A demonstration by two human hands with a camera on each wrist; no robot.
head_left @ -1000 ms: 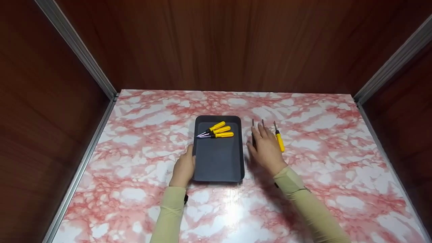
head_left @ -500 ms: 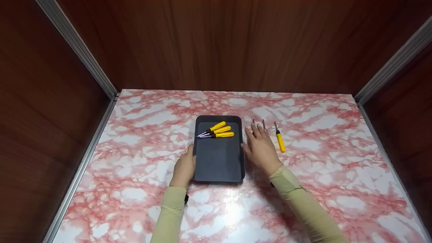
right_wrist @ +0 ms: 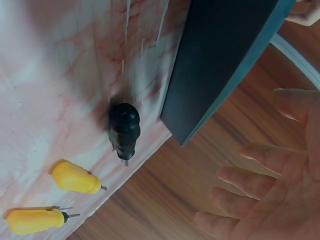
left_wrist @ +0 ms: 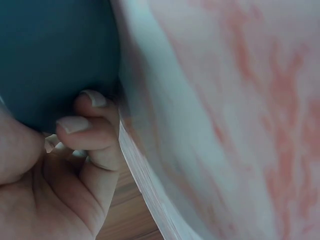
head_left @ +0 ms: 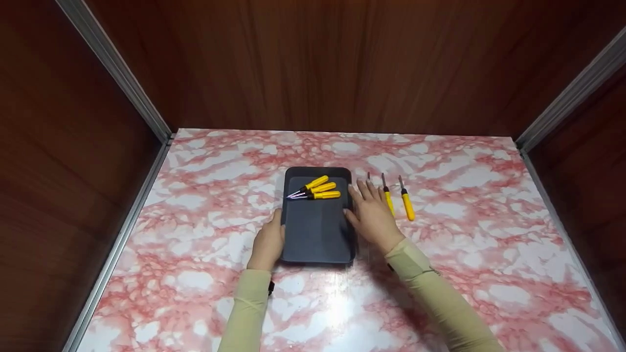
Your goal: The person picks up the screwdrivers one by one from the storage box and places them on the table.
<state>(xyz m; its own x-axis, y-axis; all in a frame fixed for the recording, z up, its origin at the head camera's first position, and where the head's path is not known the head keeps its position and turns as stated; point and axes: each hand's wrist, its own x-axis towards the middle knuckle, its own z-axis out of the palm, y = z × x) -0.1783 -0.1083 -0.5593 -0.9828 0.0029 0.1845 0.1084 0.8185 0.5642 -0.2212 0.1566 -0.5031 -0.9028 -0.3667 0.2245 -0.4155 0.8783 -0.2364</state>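
Observation:
A dark grey tray (head_left: 318, 234) lies on the marbled table. Inside, three yellow-handled screwdrivers (head_left: 320, 187) fan out, their tips meeting near the left wall. My left hand (head_left: 266, 243) grips the tray's left side; the left wrist view shows curled fingers (left_wrist: 92, 135) against its wall. Over the right rim, my right hand (head_left: 375, 217) is spread with nothing in it. To its right lie two more yellow-handled screwdrivers (head_left: 407, 203). A black-handled screwdriver (right_wrist: 125, 130) rests between them and the tray; the right hand hides its handle in the head view.
Red-and-white marbled tabletop (head_left: 195, 234) surrounds the tray. Brown wood panels (head_left: 313, 68) rise behind and at both sides, with metal corner rails (head_left: 117, 73). A wood-patterned surface (right_wrist: 150, 200) shows beyond the table edge in the right wrist view.
My right hand has moved left from above the loose screwdrivers to the tray's right rim, uncovering the middle one's yellow handle. The left hand keeps its hold on the tray.

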